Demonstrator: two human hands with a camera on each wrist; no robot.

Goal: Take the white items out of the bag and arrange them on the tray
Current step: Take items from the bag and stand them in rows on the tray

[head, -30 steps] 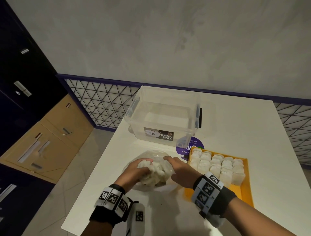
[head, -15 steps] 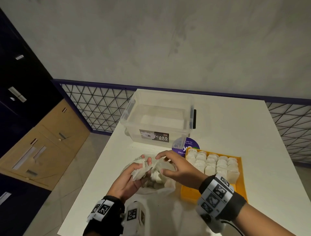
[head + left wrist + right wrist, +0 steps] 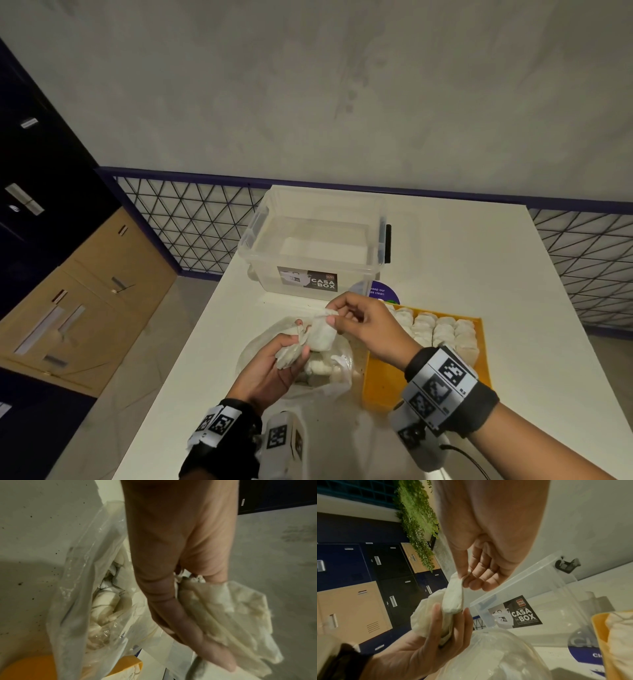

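Head view, bag: your clear plastic bag [image 3: 337, 383] lies open on the white surface [image 3: 513, 308], just left of the tray, with more white items inside it.
Head view, tray: your orange tray [image 3: 383, 387] holds rows of white items [image 3: 445, 334] packed side by side in its far part; the near part is bare.
Head view, box: the clear storage box [image 3: 315, 240] stands behind the bag, its label reading CASA BOX; what lies in it you cannot tell.
Head view, hands: your left hand [image 3: 274, 370] and right hand [image 3: 368, 325] meet above the bag's mouth.
Left wrist view, left hand: your left hand [image 3: 180, 574] curls its fingers [image 3: 197, 635] round a crumpled bunch of white items [image 3: 231, 622], beside the bag [image 3: 77, 608] and its contents; a corner of the tray [image 3: 30, 669] shows below.
Right wrist view, right hand: your right hand [image 3: 484, 563] pinches the top edge of one white item [image 3: 453, 595] between thumb and fingertips.
Right wrist view, item: that white item hangs with its lower end resting against the bunch in your left hand [image 3: 428, 642], above the bag [image 3: 488, 655].
Right wrist view, containers: the box [image 3: 539, 601] sits behind, and the tray's [image 3: 599, 635] rim is at the right edge.
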